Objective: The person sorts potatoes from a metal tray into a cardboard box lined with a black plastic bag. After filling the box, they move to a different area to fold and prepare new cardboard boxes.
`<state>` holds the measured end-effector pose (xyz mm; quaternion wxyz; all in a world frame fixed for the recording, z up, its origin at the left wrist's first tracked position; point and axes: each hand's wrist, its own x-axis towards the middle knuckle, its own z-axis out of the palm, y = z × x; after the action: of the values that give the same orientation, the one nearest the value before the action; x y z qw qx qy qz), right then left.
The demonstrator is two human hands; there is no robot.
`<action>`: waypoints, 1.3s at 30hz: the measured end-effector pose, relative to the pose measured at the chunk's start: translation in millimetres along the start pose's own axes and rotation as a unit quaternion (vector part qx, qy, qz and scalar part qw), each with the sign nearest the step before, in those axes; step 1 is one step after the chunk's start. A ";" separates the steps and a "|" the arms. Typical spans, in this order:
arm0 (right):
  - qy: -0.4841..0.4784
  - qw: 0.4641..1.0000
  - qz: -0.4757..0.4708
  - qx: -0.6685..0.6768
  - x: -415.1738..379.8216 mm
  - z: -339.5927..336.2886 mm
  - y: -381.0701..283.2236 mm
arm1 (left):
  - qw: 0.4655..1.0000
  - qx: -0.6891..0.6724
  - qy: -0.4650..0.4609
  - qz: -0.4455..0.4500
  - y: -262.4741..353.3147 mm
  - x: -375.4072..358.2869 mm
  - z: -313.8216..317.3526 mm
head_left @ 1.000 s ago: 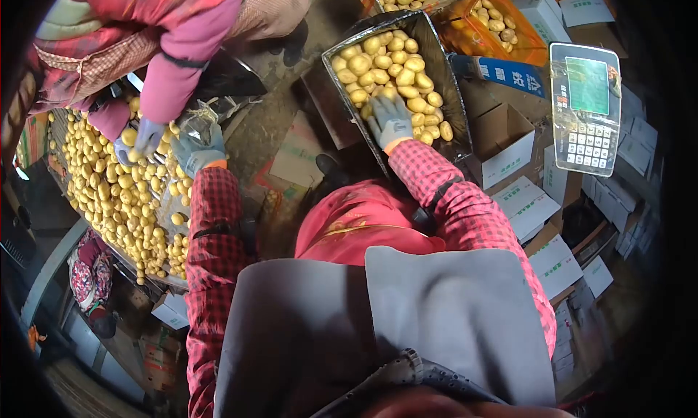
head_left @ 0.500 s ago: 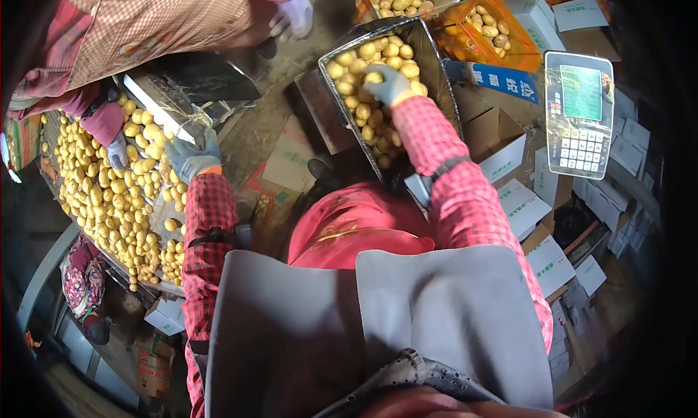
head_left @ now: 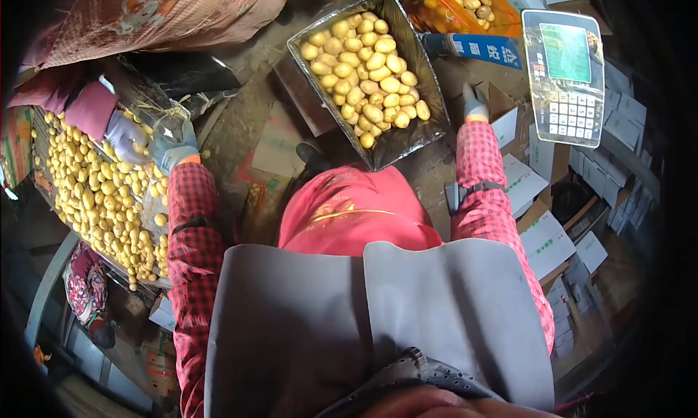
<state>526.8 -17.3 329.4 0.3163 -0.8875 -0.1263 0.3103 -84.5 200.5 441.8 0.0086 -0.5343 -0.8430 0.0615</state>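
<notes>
My left hand [head_left: 174,150], in a grey-blue glove, is at the right edge of the sorting table, beside the potatoes [head_left: 98,193] spread there. Its fingers are apart and no potato shows in it. My right hand [head_left: 476,104], gloved alike, is over the edge of an open cardboard box [head_left: 502,120], fingers apart and holding nothing visible. Between my hands, a box lined with black plastic [head_left: 411,147] holds a heap of potatoes [head_left: 367,73].
A co-worker's gloved hand [head_left: 127,138] touches the table potatoes close to my left hand. A scale display [head_left: 567,76] stands at the right, by a blue strip [head_left: 483,49]. White cartons [head_left: 545,245] lie below it. Behind is an orange bag [head_left: 472,14] of potatoes.
My right hand has left the potatoes in the lined box and moved right, without the potato it had. The co-worker's hand on the table is nearer my left hand. The view has shifted slightly.
</notes>
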 end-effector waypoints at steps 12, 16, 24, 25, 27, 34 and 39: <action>-0.052 0.941 -0.315 -0.113 -91.1 109.2 -141.0 | 0.996 0.001 0.080 0.036 -19.5 11.4 34.4; 0.113 0.945 -0.207 -0.226 -88.1 215.0 -77.4 | 0.999 -0.030 0.037 -0.008 -0.5 0.9 14.0; 0.007 0.954 -0.301 -0.015 -98.8 126.5 -141.0 | 0.998 -0.005 0.061 0.011 -9.6 9.4 24.1; 0.075 0.935 -0.347 -0.003 -79.8 105.1 -122.6 | 0.999 0.009 0.029 -0.012 -8.1 5.3 18.8; 0.066 0.966 -0.242 -0.059 -35.1 57.1 -75.8 | 0.999 0.014 0.043 0.008 -16.2 8.4 26.8; -0.409 0.908 0.048 0.072 11.2 45.0 87.4 | 0.996 0.015 -0.062 -0.056 8.3 0.0 -6.5; -0.176 0.984 -0.010 0.011 14.8 20.7 85.6 | 1.000 0.018 0.020 0.006 -17.5 6.6 27.4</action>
<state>527.5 -66.8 255.1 0.3021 -0.8143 -0.1856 0.4595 -105.3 196.5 416.2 0.0351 -0.5407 -0.8379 0.0659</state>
